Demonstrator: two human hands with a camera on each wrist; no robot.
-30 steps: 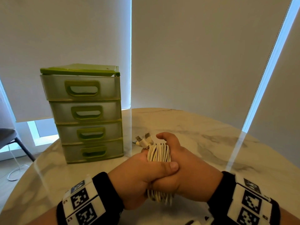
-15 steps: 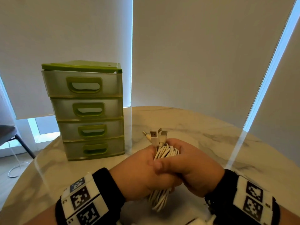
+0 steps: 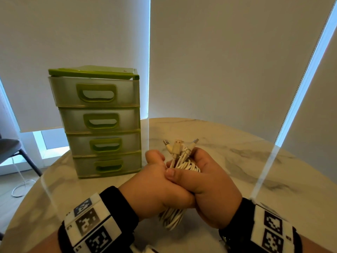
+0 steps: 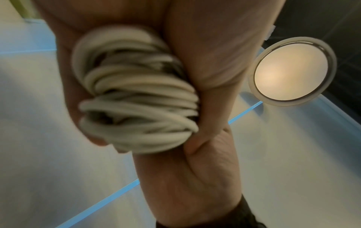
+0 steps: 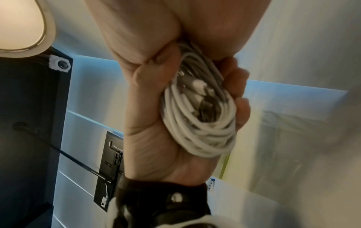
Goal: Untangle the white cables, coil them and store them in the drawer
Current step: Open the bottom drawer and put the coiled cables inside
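Both hands clasp one coil of white cables (image 3: 186, 166) just above the marble table (image 3: 246, 161). My left hand (image 3: 155, 190) wraps it from the left and my right hand (image 3: 213, 189) from the right, with the right thumb lying over the left hand. Several plug ends (image 3: 177, 147) stick up out of the top of the grip. The lower loops (image 3: 171, 220) hang out below the hands. In the wrist views the coil (image 4: 136, 100) (image 5: 199, 123) is bunched between the palms. The green drawer unit (image 3: 102, 125) stands left of the hands with all drawers closed.
The drawer unit's bottom corner is about a hand's width from my left hand. A grey chair (image 3: 11, 148) and a loose cable (image 3: 18, 189) on the floor lie beyond the table's left edge. Blinds (image 3: 228, 61) hang behind the table.
The hands have turned and regripped the coil. The plug ends now stick up higher and more to the right. The right thumb now lies over the left hand.
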